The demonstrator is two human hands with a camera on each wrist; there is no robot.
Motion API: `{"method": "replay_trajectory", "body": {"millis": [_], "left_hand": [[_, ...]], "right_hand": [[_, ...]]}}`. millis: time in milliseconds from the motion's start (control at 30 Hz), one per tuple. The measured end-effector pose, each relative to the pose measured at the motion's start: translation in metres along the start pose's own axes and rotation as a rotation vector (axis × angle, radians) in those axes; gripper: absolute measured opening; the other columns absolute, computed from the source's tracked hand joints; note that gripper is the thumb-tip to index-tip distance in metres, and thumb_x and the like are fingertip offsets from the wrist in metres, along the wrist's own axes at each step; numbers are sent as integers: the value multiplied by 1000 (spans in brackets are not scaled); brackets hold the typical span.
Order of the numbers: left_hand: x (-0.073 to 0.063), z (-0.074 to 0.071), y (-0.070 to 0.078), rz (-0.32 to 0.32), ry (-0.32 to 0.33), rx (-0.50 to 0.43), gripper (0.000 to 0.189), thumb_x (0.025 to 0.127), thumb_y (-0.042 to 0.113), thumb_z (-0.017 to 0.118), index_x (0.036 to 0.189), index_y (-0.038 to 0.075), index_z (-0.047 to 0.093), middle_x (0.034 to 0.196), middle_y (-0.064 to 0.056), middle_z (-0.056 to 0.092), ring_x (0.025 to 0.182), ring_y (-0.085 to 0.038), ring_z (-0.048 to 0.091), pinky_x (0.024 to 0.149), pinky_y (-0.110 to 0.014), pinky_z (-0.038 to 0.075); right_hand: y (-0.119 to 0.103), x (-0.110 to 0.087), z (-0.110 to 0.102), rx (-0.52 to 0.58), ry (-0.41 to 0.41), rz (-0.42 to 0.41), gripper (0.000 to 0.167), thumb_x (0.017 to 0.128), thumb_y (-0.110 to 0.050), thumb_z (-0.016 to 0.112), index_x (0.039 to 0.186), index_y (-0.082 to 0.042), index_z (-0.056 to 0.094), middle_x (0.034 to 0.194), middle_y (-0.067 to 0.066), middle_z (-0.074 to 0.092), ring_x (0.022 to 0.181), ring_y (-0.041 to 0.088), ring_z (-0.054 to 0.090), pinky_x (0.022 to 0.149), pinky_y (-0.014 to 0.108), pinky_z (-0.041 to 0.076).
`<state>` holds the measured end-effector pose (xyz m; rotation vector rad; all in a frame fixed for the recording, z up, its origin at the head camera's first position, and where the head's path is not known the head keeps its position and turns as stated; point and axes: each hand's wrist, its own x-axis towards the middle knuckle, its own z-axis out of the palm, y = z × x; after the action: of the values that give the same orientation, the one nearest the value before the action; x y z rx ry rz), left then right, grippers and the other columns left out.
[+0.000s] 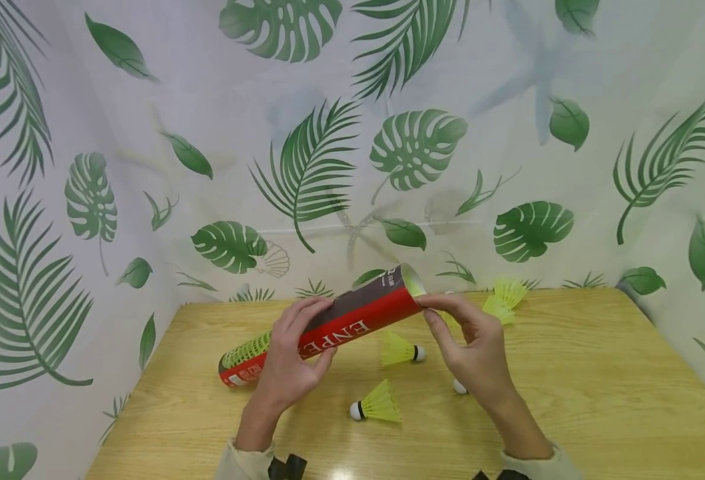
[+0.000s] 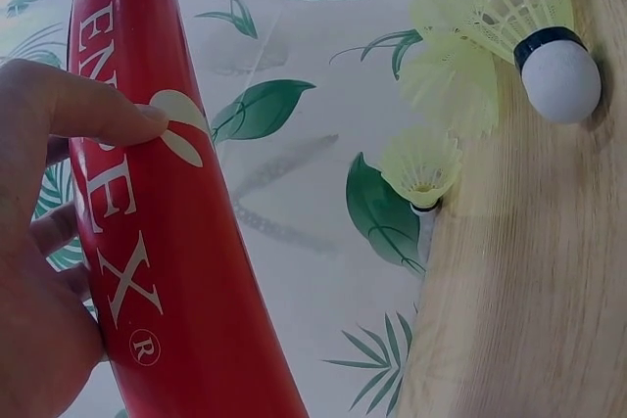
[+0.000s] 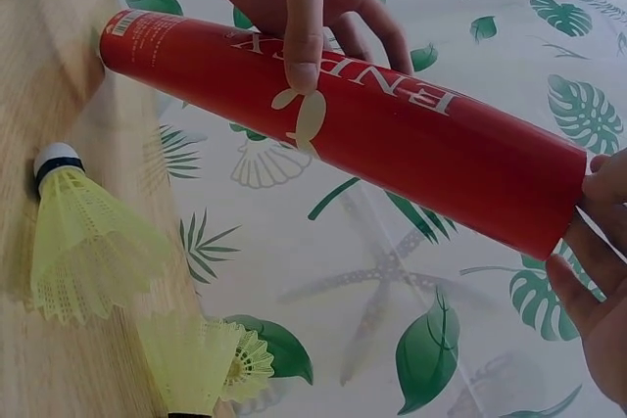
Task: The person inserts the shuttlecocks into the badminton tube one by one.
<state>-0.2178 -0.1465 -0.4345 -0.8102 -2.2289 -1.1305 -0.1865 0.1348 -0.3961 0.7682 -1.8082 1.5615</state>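
A red and dark grey shuttlecock tube [image 1: 361, 310] is held aslant above the table, its lower left end down by the wood and its open end raised to the right. My left hand [image 1: 292, 357] grips it around the middle, the thumb across the printed red side [image 2: 196, 271]. At the raised end my right hand [image 1: 472, 340] pinches the rim between thumb and fingers; the right wrist view shows these fingertips [image 3: 566, 286] at the edge. Yellow-green netting shows on the tube's lower part. Below lie yellow shuttlecocks with white heads, one near the front [image 1: 379, 403] and another behind it [image 1: 403, 351].
More yellow shuttlecocks [image 1: 502, 303] are at the back right of the wooden table [image 1: 598, 373], against the leaf-patterned cloth [image 1: 328, 167]. A white shuttlecock head [image 1: 460, 387] peeks out beside the right hand.
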Motion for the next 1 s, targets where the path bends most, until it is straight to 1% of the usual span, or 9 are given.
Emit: {"method": "replay_trajectory", "body": {"millis": [100,233,300,400,567,733,833,933,1000], "left_hand": [[0,-1,-1,-10,-6,-1,72,77,7,84,143,22,58,144,0,54,130,-23,51,103,-57,38],[0,-3,-2,-22,-6,4,71,78,8,83,143,22,57,145,1,54,130,-22,50,103,-56,38],[0,-4,-3,-25,-5,7,71,78,8,83,142,22,57,145,1,54,130,-22,50,103,-55,39],[0,-5,-4,-27,-7,9,71,77,8,83,142,22,57,144,1,54,130,-22,50,103,-56,39],[0,-3,-3,-35,-10,11,72,77,8,84,143,22,57,144,1,54,131,-22,50,104,-54,38],[-2,-1,-1,-37,-9,18,73,77,8,84,143,22,57,144,0,55,130,-22,51,101,-53,38],[-3,-1,-1,-35,-12,19,72,77,8,84,143,22,57,143,0,55,130,-22,51,101,-53,38],[-2,-1,-1,-30,-13,15,72,77,8,83,143,21,57,144,0,55,130,-22,51,102,-54,39],[-1,-2,-2,-29,-12,13,72,77,8,83,143,21,57,144,0,54,130,-22,51,102,-55,38]], "right_hand": [[0,1,-1,20,6,-21,37,85,27,59,114,8,69,113,20,72,110,18,69,99,31,51],[3,3,-8,48,24,-30,38,85,28,56,116,10,68,118,24,70,115,22,68,99,30,50],[5,4,-13,49,29,-26,37,85,29,56,116,12,67,119,25,69,115,23,67,99,30,51],[7,3,-20,17,27,-3,38,85,28,57,118,12,67,121,24,69,115,22,67,98,29,51],[6,-2,-35,-91,-19,81,41,86,24,63,123,6,66,125,19,67,116,20,65,98,27,50],[8,-14,-52,-255,-77,172,41,88,15,68,126,-1,66,125,9,66,116,13,63,95,20,49],[11,-23,-62,-346,-92,239,38,91,7,71,127,-5,66,123,4,67,114,7,61,93,16,48],[13,-31,-70,-412,-100,290,37,92,0,74,127,-9,67,123,2,67,114,3,60,91,13,47],[15,-35,-75,-453,-114,310,38,91,-3,75,127,-10,67,123,2,68,114,2,59,91,12,46]]}}
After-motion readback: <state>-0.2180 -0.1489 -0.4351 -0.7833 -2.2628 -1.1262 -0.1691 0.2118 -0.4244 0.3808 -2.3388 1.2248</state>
